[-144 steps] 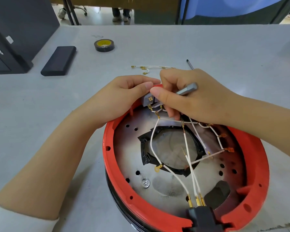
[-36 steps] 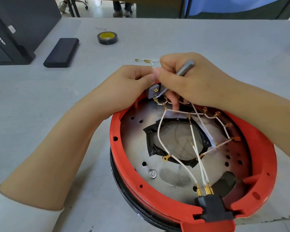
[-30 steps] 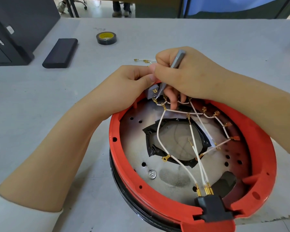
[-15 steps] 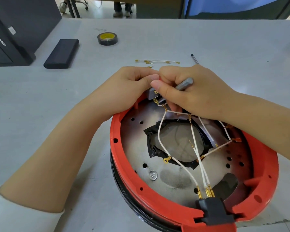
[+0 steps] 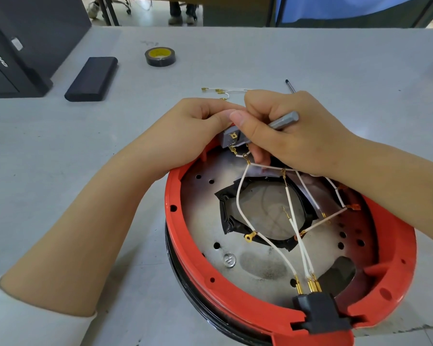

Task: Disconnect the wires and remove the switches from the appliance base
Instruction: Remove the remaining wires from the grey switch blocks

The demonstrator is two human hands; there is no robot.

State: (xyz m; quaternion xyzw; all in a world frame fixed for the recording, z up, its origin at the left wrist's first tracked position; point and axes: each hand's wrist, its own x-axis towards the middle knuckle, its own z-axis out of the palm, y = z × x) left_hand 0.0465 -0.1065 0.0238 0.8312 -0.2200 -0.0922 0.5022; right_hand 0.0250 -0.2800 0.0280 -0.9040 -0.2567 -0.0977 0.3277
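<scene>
The round red appliance base [image 5: 178,221] lies open side up on the grey table. White wires [image 5: 239,203] with brass terminals cross its metal plate and run to a black socket [image 5: 320,313] at the near rim. A grey switch [image 5: 231,138] sits at the far rim. My left hand [image 5: 185,136] grips the rim and switch from the left. My right hand [image 5: 290,136] holds a grey metal tool [image 5: 284,121] with its tip down at the switch terminals. The tool tip is hidden by my fingers.
Loose white wires [image 5: 223,90] lie on the table just beyond my hands, with a thin dark rod [image 5: 290,86] to their right. A black tape roll [image 5: 160,56] and a flat black block [image 5: 91,78] sit farther back left. A dark case [image 5: 23,46] stands at the far left.
My right hand swung the grey tool up to steep and back down to a flatter angle at the switch. My left hand stayed on the rim.
</scene>
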